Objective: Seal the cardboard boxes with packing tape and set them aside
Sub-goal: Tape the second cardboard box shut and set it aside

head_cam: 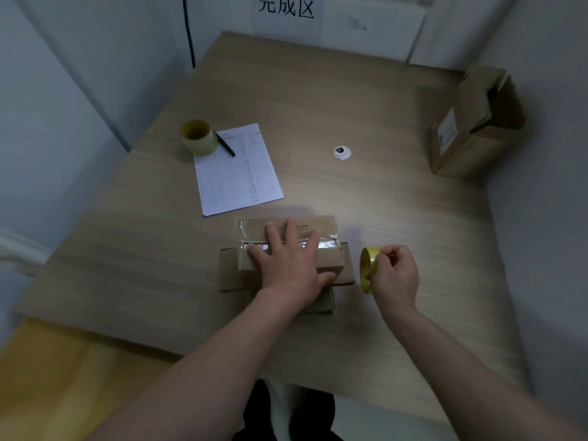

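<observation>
Pinched in the right hand [396,275], the yellow roll of clear packing tape [368,270] stood on edge just beside the small brown cardboard box [286,249], near the wooden desk's [366,100] front edge. Flat, fingers spread, the left hand [291,261] pressed the taped seam; the box looked light and stiff, best steadied from above.

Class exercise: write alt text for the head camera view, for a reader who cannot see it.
A person's left hand presses flat on a taped cardboard box at the near edge of a wooden table, while the right hand grips a yellow tape roll beside it. Farther back lie a printed sheet, a pen, a second tape roll and an open box.
</observation>
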### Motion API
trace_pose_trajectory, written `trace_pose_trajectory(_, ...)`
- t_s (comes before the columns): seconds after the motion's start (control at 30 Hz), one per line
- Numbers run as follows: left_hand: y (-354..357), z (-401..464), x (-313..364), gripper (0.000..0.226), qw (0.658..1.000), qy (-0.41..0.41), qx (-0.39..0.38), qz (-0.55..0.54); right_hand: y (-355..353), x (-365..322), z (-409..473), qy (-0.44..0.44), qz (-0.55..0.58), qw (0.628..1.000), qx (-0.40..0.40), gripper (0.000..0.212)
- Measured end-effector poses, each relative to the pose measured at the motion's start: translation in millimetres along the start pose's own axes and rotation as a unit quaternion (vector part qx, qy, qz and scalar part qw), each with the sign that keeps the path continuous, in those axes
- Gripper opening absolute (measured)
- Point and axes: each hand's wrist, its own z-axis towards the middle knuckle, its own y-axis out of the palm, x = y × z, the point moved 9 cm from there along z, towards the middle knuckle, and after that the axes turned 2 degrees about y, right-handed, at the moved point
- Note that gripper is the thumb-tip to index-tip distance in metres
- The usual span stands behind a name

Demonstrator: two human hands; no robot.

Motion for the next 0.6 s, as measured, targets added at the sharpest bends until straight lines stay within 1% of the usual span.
trace_pose_trajectory(0.07, -2, 1, -7, 0.069, 0.998, 0.053, 0.01, 0.025, 4, -4, 0, -0.019, -0.008, 1.0, -0.02, 0.019)
trace_pose_trajectory(0.2, -11, 3, -37, 0.082, 0.985, 0.157, -0.056, 0.037, 7, -12, -1, -0.042, -0.012, 0.998, -0.039, 0.019)
trace_pose_trajectory(0.23, -17, 4, -42, 0.08, 0.984, 0.164, -0.063, 0.031, 8, -14, -2, -0.046, -0.013, 0.998, -0.043, 0.019)
trace_pose_trajectory(0.27, -22, 4, -44, 0.073, 0.985, 0.161, -0.062, 0.015, 8, -14, -2, -0.049, -0.013, 0.998, -0.046, 0.019)
trace_pose_trajectory(0.3, -27, 3, -42, 0.061, 0.988, 0.147, -0.053, -0.013, 9, -14, -2, -0.051, -0.013, 0.997, -0.05, 0.02)
trace_pose_trajectory(0.33, -31, 0, -36, 0.045, 0.991, 0.124, -0.033, -0.046, 9, -14, -3, -0.052, -0.015, 0.997, -0.054, 0.02)
trace_pose_trajectory(0.37, -32, -3, -30, 0.035, 0.993, 0.098, -0.009, -0.065, 11, -13, -4, -0.052, -0.018, 0.997, -0.057, 0.02)
trace_pose_trajectory(0.4, -29, -7, -22, 0.04, 0.995, 0.082, 0.012, -0.058, 13, -12, -5, -0.053, -0.019, 0.996, -0.061, 0.02)
trace_pose_trajectory(0.47, -11, -16, -10, 0.059, 0.997, 0.075, 0.029, -0.002, 17, -11, -9, -0.063, -0.026, 0.995, -0.071, 0.02)
trace_pose_trajectory(0.53, -2, -19, -6, 0.055, 0.993, 0.105, 0.048, 0.021, 22, -12, -13, -0.079, -0.031, 0.992, -0.094, 0.018)
trace_pose_trajectory(0.6, -4, -17, -9, 0.049, 0.986, 0.163, 0.042, 0.011, 26, -14, -18, -0.096, -0.039, 0.987, -0.123, 0.02)
